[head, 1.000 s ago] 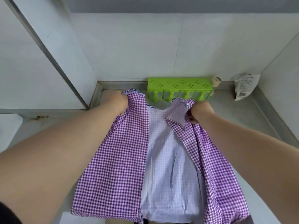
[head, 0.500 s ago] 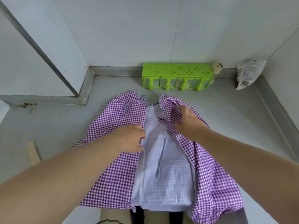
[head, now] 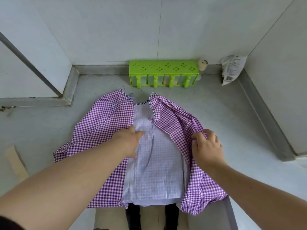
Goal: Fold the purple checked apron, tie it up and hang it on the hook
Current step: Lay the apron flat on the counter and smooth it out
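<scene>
The purple checked apron (head: 154, 146) lies spread on the table (head: 224, 117) in front of the green rack (head: 163, 73), side panels only partly turned in. The left hand (head: 130, 142) presses its pale middle, fingers apparently flat; the right hand (head: 206, 146) pinches the right panel. Folding is barely begun; tying and hanging remain.

- The apron (head: 106, 130) takes the middle of the tabletop (head: 41, 127), its lower edge hanging over the six o'clock rim.
- At twelve o'clock a green rack (head: 163, 72) stands against the back wall, with a bare strip between it and the apron.
- At two o'clock a white packet (head: 232, 68) leans in the corner, beside what may be a small bottle (head: 203, 63).
- Bare tabletop lies open at nine and three o'clock.
- A raised ledge (head: 33, 100) walls off ten o'clock.
</scene>
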